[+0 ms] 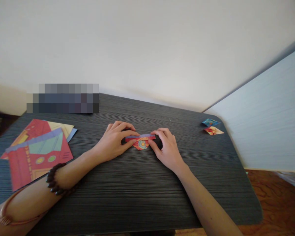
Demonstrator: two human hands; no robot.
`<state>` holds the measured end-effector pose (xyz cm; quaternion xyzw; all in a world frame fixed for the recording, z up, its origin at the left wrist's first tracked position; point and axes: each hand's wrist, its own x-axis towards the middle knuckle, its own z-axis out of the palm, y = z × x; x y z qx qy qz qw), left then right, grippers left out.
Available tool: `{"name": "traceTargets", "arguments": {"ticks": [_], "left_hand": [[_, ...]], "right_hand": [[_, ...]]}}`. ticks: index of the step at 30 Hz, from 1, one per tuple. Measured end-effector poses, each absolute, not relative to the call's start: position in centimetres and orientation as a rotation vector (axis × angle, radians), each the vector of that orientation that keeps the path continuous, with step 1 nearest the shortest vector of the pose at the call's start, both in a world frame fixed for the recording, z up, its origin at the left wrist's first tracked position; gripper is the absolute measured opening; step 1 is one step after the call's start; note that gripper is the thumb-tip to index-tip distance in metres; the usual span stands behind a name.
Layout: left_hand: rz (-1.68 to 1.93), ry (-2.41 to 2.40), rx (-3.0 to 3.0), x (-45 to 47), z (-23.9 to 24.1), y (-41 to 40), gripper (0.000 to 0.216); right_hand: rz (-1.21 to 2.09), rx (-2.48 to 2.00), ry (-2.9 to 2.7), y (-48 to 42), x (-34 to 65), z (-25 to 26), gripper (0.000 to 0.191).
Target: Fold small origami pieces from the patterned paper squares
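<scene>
A small folded paper [142,143], red and orange with a blue-grey strip along its far edge, lies at the middle of the dark table. My left hand [118,137] pinches its left end between thumb and fingers. At the right end, my right hand [166,144] grips the paper the same way, thumb below and fingertips on the strip. The paper's lower part narrows toward me and bears a yellow dot on a blue patch. Its underside is hidden.
Several printed paper sheets [46,154] are piled at the left by my forearm. Two folded paper pieces, one blue [210,122] and one cream and red [213,130], rest at the far right. A pixelated area covers something at the back left. A wall [147,49] bounds the table [137,196].
</scene>
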<state>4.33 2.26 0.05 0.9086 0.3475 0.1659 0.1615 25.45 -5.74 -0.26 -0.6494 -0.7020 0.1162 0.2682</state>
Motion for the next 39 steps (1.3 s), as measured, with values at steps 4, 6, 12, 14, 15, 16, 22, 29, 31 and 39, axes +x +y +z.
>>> {"name": "traceTargets", "arguments": {"ticks": [4, 6, 12, 14, 15, 16, 22, 29, 31, 39], "left_hand": [[0.494, 1.0, 2.597, 4.3, 0.0, 2.2, 0.029], [0.51, 0.983, 2.603, 4.4, 0.0, 2.1, 0.032], [0.556, 0.9, 2.547, 4.3, 0.3, 2.2, 0.027], [0.574, 0.833, 2.466, 4.3, 0.4, 2.3, 0.024], [0.586, 0.8, 2.413, 4.4, 0.5, 2.3, 0.022], [0.607, 0.769, 2.362, 4.4, 0.5, 2.3, 0.021], [0.92, 0.693, 2.444, 4.1, 0.6, 2.5, 0.015], [0.602, 0.651, 2.873, 3.5, 0.4, 2.9, 0.024], [0.514, 0.656, 2.907, 3.6, 0.5, 2.8, 0.026], [0.507, 0.683, 2.893, 3.5, 0.4, 2.8, 0.022]], "right_hand": [[0.34, -1.735, -1.901, -5.8, 25.5, -0.2, 0.012], [0.385, -1.714, -1.889, -5.8, 25.5, -0.1, 0.01], [0.546, -1.55, -1.837, -5.7, 25.8, 0.4, 0.008], [0.595, -1.495, -1.796, -5.7, 25.8, 0.3, 0.006], [0.602, -1.478, -1.768, -5.7, 25.7, 0.2, 0.007], [0.596, -1.464, -1.735, -5.7, 25.6, 0.2, 0.009], [0.376, -1.372, -1.775, -5.8, 25.6, 0.5, 0.011], [0.083, -1.62, -1.993, -5.7, 25.9, 0.6, 0.013], [0.101, -1.676, -2.033, -5.7, 26.0, 0.5, 0.013], [0.142, -1.666, -2.153, -5.4, 27.2, 0.4, 0.021]]}}
